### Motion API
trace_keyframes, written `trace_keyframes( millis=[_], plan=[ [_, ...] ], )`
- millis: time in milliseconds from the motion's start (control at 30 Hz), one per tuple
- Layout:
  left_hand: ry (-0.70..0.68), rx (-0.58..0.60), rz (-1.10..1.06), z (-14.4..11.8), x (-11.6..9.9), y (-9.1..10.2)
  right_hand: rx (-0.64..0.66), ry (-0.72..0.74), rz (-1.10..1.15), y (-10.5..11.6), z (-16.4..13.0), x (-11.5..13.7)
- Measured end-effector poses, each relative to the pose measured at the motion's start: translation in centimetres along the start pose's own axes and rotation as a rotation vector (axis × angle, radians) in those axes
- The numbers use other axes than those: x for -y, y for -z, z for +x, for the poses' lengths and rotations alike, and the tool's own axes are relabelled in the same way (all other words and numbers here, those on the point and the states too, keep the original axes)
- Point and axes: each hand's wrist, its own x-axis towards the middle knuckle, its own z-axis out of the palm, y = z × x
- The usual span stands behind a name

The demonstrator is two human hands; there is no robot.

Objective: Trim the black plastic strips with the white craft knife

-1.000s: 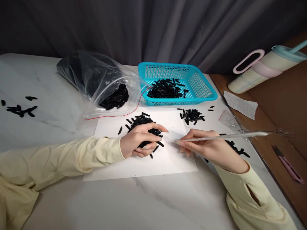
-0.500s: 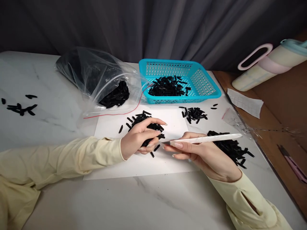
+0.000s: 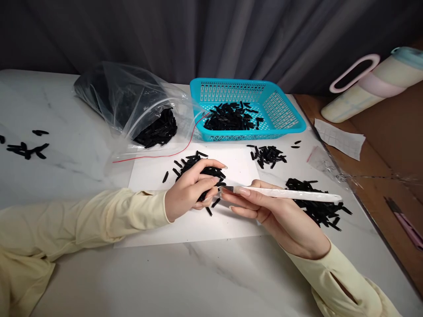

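My left hand [image 3: 194, 185] is closed above a pile of small black strips [image 3: 188, 164] on a white sheet of paper [image 3: 158, 229]. Between its thumb and fingers it pinches one black strip, mostly hidden by the fingers. In my right hand [image 3: 264, 202] lies a slim white-handled tool [image 3: 297, 193] with a short dark tip, gripped like a pen. That tip points left and is right beside the left fingertips; whether it touches the strip I cannot tell. A second heap of black strips [image 3: 317, 211] lies under and behind the tool's far end.
Behind the paper stand a blue basket [image 3: 284, 110] holding black strips and a clear plastic bag [image 3: 132, 94] with more. A small pile [image 3: 269, 155] lies before the basket, and loose strips [image 3: 26, 150] at far left. On the right are a bottle [image 3: 363, 90] and a pink tool [image 3: 405, 224].
My right hand has moved slightly left, bringing the tool's tip up against the left fingertips. The tool's back end has dipped, so it lies flatter. The left hand has barely moved.
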Motion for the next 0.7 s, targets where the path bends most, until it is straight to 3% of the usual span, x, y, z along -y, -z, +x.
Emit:
trace_keyframes(
  millis=[533,700],
  plan=[
    [-0.052,0.008,0.044,-0.1,0.4,0.0,-0.020,0.111,0.070,-0.4,0.1,-1.0],
    [-0.095,-0.016,0.086,-0.1,0.3,-0.1,-0.094,0.098,0.033,-0.3,0.3,-0.9]
  ],
)
